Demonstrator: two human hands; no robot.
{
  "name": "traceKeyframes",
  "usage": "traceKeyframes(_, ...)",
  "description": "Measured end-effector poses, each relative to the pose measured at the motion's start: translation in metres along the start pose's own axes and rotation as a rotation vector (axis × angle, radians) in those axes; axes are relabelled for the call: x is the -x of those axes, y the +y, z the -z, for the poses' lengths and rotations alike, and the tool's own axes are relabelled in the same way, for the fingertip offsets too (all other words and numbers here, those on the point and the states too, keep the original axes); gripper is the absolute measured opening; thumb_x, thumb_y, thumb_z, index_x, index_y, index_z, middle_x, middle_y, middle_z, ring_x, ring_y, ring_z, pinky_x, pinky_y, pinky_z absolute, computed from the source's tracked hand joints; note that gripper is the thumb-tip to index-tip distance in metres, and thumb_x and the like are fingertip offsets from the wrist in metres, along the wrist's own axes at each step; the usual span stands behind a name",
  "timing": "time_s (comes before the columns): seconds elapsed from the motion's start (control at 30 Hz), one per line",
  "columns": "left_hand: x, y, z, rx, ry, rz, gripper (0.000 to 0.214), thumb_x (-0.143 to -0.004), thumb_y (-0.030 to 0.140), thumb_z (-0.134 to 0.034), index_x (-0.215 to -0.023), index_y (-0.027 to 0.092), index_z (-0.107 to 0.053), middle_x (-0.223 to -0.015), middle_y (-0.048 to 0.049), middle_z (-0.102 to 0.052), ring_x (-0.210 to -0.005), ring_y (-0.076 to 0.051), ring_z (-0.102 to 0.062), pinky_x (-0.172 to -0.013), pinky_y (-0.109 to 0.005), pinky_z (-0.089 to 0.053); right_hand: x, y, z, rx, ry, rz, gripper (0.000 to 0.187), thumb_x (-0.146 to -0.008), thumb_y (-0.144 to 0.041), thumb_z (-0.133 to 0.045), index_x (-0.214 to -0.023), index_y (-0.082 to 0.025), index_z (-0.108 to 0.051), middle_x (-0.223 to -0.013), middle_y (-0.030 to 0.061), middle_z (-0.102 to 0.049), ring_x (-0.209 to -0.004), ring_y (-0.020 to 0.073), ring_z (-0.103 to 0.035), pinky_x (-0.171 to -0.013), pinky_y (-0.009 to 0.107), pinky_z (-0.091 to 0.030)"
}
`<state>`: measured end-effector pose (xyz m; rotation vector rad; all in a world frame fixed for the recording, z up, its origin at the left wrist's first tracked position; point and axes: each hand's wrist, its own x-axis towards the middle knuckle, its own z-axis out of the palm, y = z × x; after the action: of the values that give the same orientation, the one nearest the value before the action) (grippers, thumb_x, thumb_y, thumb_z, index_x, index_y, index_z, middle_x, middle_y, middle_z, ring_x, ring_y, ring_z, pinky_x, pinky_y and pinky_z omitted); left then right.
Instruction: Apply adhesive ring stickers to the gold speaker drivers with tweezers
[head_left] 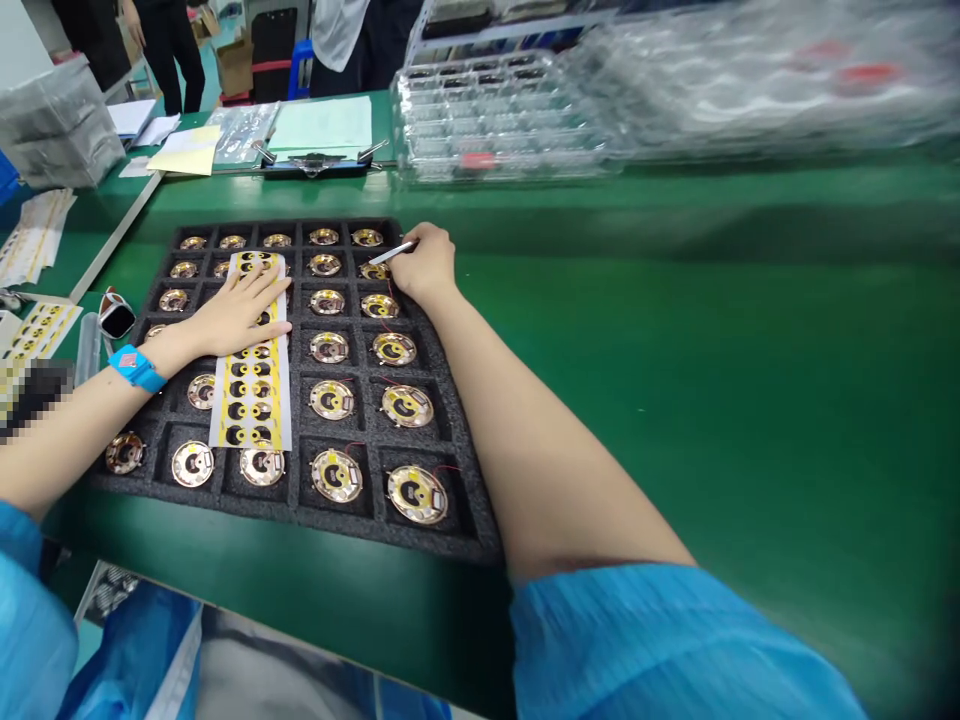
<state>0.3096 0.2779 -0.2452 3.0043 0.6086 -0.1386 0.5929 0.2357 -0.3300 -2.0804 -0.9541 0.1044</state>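
A black foam tray holds rows of round gold watch parts, one to a compartment; a near-right watch part shows a yellow-and-black sticker and a thin red wire. Across the tray's middle columns lies a sticker sheet with yellow bands and black round stickers. My left hand rests flat on this sheet, fingers spread. At the tray's far right corner, my right hand grips tweezers, whose slim metal end points left over a watch part in the second row. The tips are too small to make out.
Clear plastic trays are stacked along the back ledge. A clipboard with papers lies at the back left. Left of the foam tray are a smartwatch and more sticker sheets. People stand beyond the green table.
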Motion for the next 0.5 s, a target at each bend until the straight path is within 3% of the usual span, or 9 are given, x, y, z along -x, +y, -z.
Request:
traceKeyframes(0.17, 0.000, 0.000, -0.001, 0.009, 0.021, 0.060, 0.075, -0.096, 0.062, -0.022, -0.150, 0.009, -0.026, -0.159, -0.0152, -0.016, -0.149, -0.029, -0.010, -0.121, -0.046, -0.006, 0.003, -0.004, 0.005, 0.025, -0.023, 0.024, 0.017, -0.094, -0.029, -0.065, -0.094, -0.013, -0.061, -0.095, 0.0031, -0.059, -0.087, 0.0176, -0.059, -0.081, 0.035, -0.051)
traceKeyframes(0.4, 0.015, 0.021, -0.006, -0.018, 0.036, 0.151, 0.068, -0.098, 0.055, -0.027, -0.149, 0.010, -0.029, -0.159, -0.0147, -0.017, -0.148, -0.030, -0.011, -0.121, -0.047, -0.009, 0.017, -0.008, 0.022, -0.018, -0.100, 0.106, 0.026, -0.094, -0.031, -0.063, -0.077, -0.014, -0.054, -0.075, -0.0026, -0.052, -0.065, 0.0116, -0.051, -0.066, 0.026, -0.045)
traceKeyframes(0.5, 0.026, 0.036, -0.011, -0.039, 0.063, 0.187, 0.066, -0.099, 0.053, -0.026, -0.147, 0.009, -0.031, -0.158, -0.0168, -0.019, -0.148, -0.033, -0.012, -0.120, -0.050, -0.012, 0.025, -0.014, 0.027, -0.061, -0.123, 0.140, 0.029, -0.083, -0.018, -0.066, -0.065, -0.017, -0.043, -0.064, -0.0054, -0.043, -0.058, 0.0113, -0.042, -0.059, 0.023, -0.037)
